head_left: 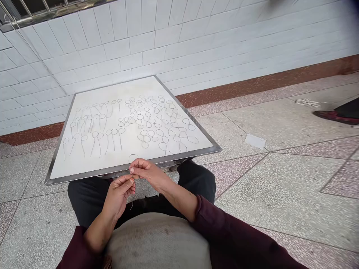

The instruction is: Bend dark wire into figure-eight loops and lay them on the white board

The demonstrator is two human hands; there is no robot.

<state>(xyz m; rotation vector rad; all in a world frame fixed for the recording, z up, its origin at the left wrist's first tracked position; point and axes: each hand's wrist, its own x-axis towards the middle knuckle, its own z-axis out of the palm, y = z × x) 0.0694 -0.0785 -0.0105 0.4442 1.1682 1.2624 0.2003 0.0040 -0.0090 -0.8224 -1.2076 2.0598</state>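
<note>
Thin wire [132, 200] — light and bendy, so pinch it close — is clamped in the grips of your left hand [119, 196] and right hand [147, 173], just before the metal-edged board [190, 154].

A white board [190, 156] with a steel rim carried dozens of thin looped strands [148, 123], laid out in rows: single long-tailed loops at left, tighter linked clusters at right. On the speckled terrazzo floor [283, 186] to the right of the board lay a white paper slip [254, 141], with a tangle of white cord [307, 103] farther right, toward the far wall.
</note>
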